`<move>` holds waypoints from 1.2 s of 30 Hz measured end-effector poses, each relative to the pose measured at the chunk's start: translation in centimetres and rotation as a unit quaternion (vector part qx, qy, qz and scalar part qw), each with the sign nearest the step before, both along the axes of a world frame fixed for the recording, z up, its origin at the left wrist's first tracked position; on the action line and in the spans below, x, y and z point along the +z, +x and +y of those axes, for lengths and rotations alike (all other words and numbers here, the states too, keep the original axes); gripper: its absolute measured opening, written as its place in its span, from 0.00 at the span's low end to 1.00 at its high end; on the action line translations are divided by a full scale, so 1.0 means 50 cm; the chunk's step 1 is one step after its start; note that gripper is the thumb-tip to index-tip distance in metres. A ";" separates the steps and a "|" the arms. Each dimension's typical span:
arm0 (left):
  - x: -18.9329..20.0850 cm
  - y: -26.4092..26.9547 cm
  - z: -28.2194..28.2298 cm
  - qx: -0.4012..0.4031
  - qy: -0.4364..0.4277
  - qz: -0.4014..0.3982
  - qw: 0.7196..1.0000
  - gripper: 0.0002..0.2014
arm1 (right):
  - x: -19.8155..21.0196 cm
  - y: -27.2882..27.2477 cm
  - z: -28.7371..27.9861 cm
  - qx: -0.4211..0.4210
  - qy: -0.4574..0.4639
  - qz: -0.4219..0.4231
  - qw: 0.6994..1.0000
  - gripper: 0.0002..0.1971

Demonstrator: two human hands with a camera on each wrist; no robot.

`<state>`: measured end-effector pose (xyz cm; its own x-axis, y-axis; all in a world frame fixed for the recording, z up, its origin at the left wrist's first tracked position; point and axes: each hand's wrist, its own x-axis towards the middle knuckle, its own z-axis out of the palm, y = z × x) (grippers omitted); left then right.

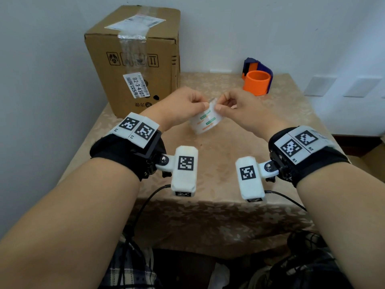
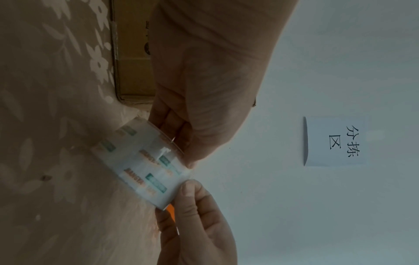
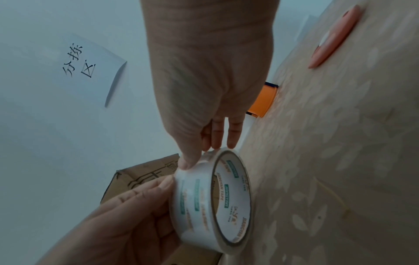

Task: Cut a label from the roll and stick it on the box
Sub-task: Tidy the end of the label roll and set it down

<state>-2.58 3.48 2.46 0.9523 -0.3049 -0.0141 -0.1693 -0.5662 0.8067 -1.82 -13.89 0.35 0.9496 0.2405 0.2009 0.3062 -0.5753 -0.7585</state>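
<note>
A white roll of tape (image 1: 205, 122) (image 2: 145, 168) (image 3: 215, 200) with green and orange print is held above the table between both hands. My left hand (image 1: 187, 105) (image 2: 199, 107) (image 3: 127, 220) grips its top left edge with curled fingers. My right hand (image 1: 233, 105) (image 3: 204, 100) (image 2: 195, 220) pinches the roll's top right edge, thumb pressed on the outer face. The brown cardboard box (image 1: 135, 57) (image 3: 145, 174) stands upright at the table's back left, taped on top, with a white barcode sticker on its front.
An orange and blue tape dispenser (image 1: 257, 80) (image 3: 264, 100) stands at the back right of the beige flowered tablecloth (image 1: 208, 174). A flat orange object (image 3: 333, 37) lies on the cloth further right. A paper sign (image 2: 335, 141) hangs on the wall. Cables hang near my lap.
</note>
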 end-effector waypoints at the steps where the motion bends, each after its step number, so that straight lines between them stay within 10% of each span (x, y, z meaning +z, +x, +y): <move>1: -0.001 0.000 -0.001 -0.001 0.001 0.001 1.000 0.09 | -0.001 0.001 -0.001 0.002 0.008 0.001 1.000 0.08; 17: 0.013 -0.007 -0.008 -0.018 -0.018 -0.036 0.999 0.10 | 0.010 0.005 0.016 -0.070 -0.041 -0.153 0.985 0.05; 31: 0.009 -0.005 -0.022 0.003 0.104 -0.095 0.990 0.11 | 0.028 -0.006 0.009 -0.061 0.074 -0.004 0.995 0.01; 36: 0.003 -0.003 -0.023 0.008 0.118 -0.096 0.988 0.13 | 0.025 -0.011 0.006 -0.052 0.076 0.034 0.995 0.24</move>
<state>-2.74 2.31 2.63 0.9487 -0.3005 0.0982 -0.2966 -0.7382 0.6059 -2.35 -13.60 1.61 0.9806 0.1113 0.1615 0.1953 -0.4777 -0.8566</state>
